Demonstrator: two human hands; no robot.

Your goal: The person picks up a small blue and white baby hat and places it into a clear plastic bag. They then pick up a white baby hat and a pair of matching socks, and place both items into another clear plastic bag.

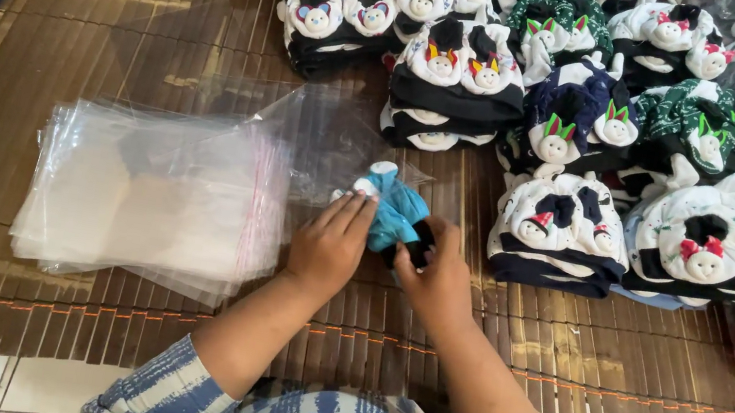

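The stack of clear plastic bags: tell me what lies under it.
The stack of clear plastic bags rests on a brown slatted bamboo mat, which shows all around it and faintly through the plastic. Whether anything else lies beneath cannot be seen; the layered bags blur it.

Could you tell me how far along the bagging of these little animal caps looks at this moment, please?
Done: nothing in view is clearly finished; some wrapped goods at the right edge are too blurred to identify. In hand: the left hand and right hand hold a folded teal cap at a clear plastic bag. Left: many unbagged stacks of caps sit on the bamboo mat, beside a thick pile of empty bags.
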